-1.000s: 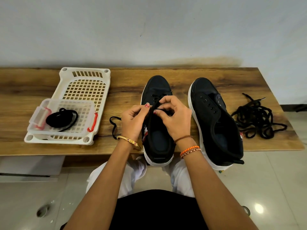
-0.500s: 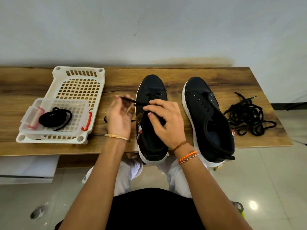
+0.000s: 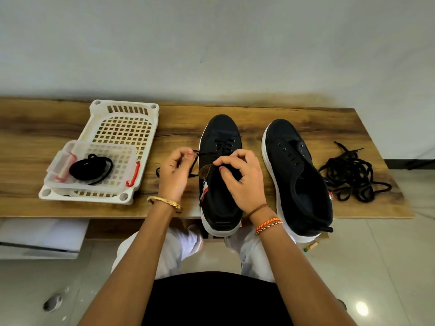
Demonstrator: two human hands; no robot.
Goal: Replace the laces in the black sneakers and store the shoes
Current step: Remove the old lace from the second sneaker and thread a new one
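Two black sneakers with white soles stand on the wooden table (image 3: 35,142), toes away from me. The left sneaker (image 3: 221,132) has a black lace (image 3: 204,153) through its front eyelets. My left hand (image 3: 173,175) pinches that lace's end just left of the shoe. My right hand (image 3: 242,177) rests on the shoe's tongue area, fingers curled and pinching at the eyelet edge. The right sneaker (image 3: 296,175) has bare eyelets. A pile of loose black laces (image 3: 350,175) lies right of it.
A white lattice tray (image 3: 122,128) sits at the left, with a clear small box (image 3: 91,165) on it holding a coiled black lace (image 3: 90,169). Both heels overhang the table's front edge. A small object (image 3: 310,246) lies on the floor.
My left hand has drawn the lace end out to the left of the shoe. My right hand has shifted from the eyelets onto the shoe's upper. The view has shifted slightly.
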